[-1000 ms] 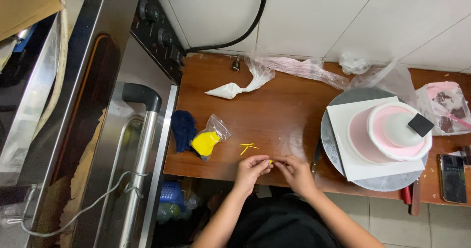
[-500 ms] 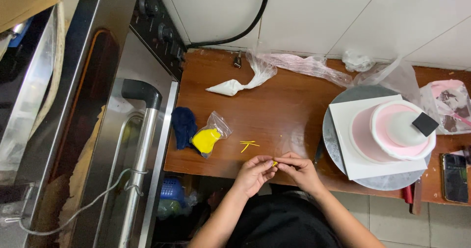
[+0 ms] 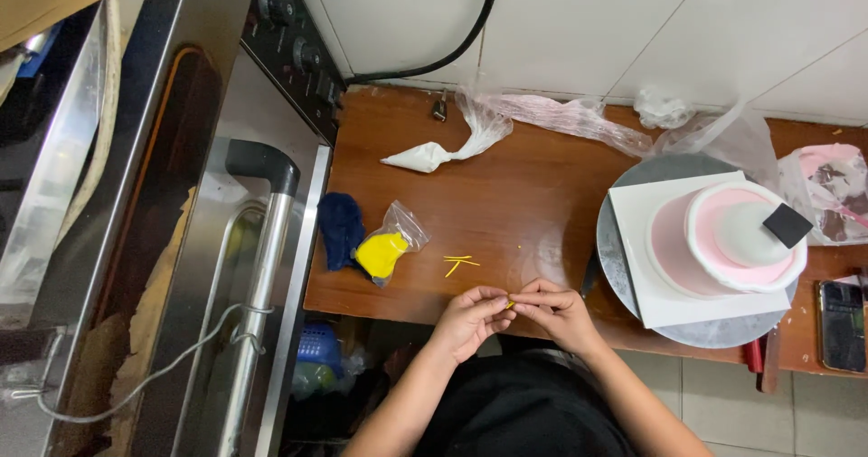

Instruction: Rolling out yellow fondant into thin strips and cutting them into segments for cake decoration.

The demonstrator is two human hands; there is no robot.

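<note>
At the near edge of the wooden desk (image 3: pixel 506 195) the left hand (image 3: pixel 468 317) and the right hand (image 3: pixel 559 310) meet, fingertips together, pinching a tiny yellow piece (image 3: pixel 510 305) between them; only a speck of it shows where the fingers touch, so its shape cannot be told. Both hands are curled, thumbs and forefingers drawn in, wrists just off the desk edge, forearms running back toward the body at the bottom of the view. A little farther in, three thin yellow strips (image 3: pixel 460 263) already lie crossed on the desk, which suggests some pieces are formed and set aside while one more is in hand. To their left a small clear bag of yellow paste (image 3: pixel 383 252) rests beside a dark blue lump (image 3: pixel 340 227), the bag looking mostly full, so plenty of material seems unused. On the right, a pink and white cake (image 3: pixel 737 238) sits on a white board (image 3: pixel 646 267) atop a grey turntable (image 3: pixel 617 249), and no yellow decoration shows on it, so placing the pieces appears undone. At the far side a white piping bag (image 3: pixel 432 156) lies on its side, well apart from the hands. A phone (image 3: pixel 843 325) lies at the far right edge.
</note>
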